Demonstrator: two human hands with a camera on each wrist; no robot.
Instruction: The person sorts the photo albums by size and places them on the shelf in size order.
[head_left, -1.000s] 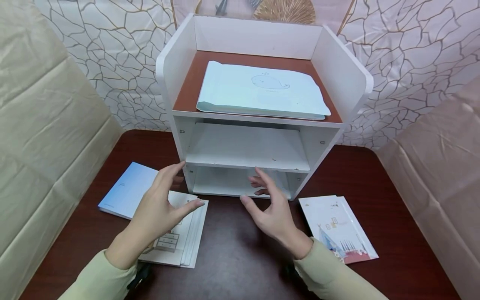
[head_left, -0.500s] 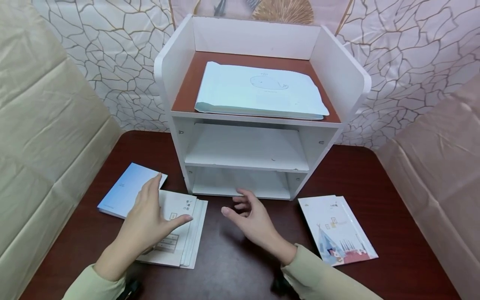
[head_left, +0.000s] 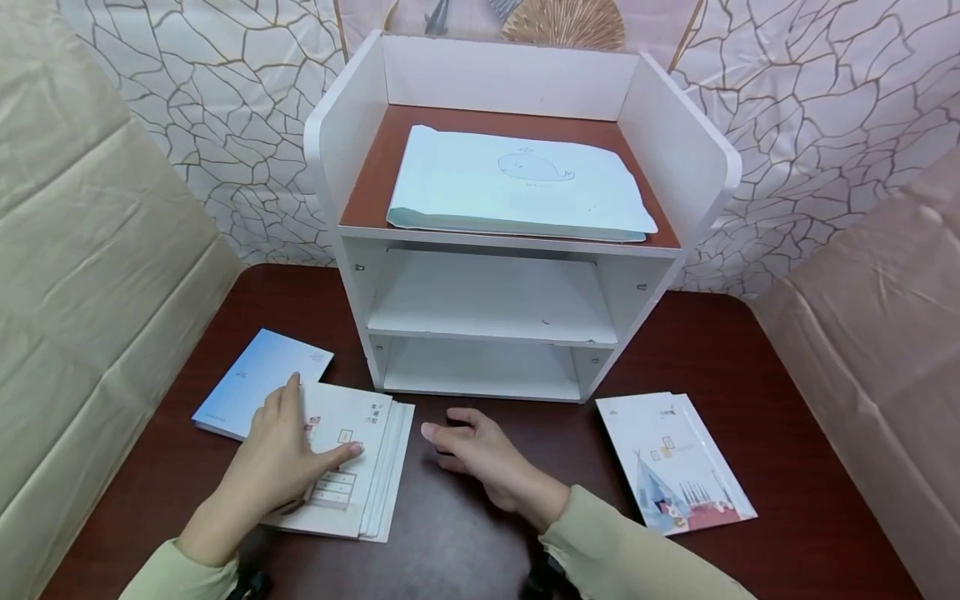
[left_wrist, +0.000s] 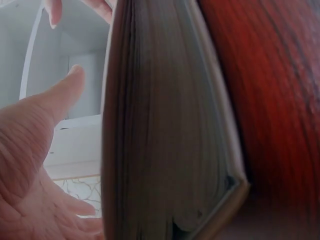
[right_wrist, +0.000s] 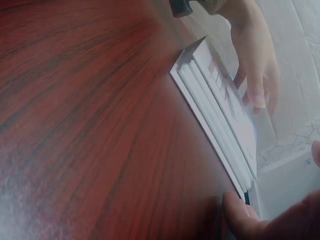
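Observation:
A stack of white-covered books (head_left: 378, 467), the top one printed with a drawing of furniture, lies on the table at the left. Over its left part hovers my left hand (head_left: 272, 454), thumb and fingers spread apart. My right hand (head_left: 491, 462) is just off the stack's right side with loosely bent fingers and nothing in them. In the left wrist view the thick page edges (left_wrist: 165, 120) of the stack stand beside my left hand (left_wrist: 35, 135). In the right wrist view the stack's side (right_wrist: 215, 120) shows, with my right thumb (right_wrist: 237, 212) near its corner.
A blue book (head_left: 251, 375) lies behind the stack at far left. Two overlapping illustrated booklets (head_left: 667, 467) lie at the right. Behind stands a white shelf unit (head_left: 491, 337); a pale flat package with a whale drawing (head_left: 517, 183) rests on its top. Fabric walls (head_left: 97, 250) enclose the dark red table (head_left: 787, 467).
Both hands have moved left and down from in front of the shelf unit. The left hand has come lower over the book stack; the right has approached its right side.

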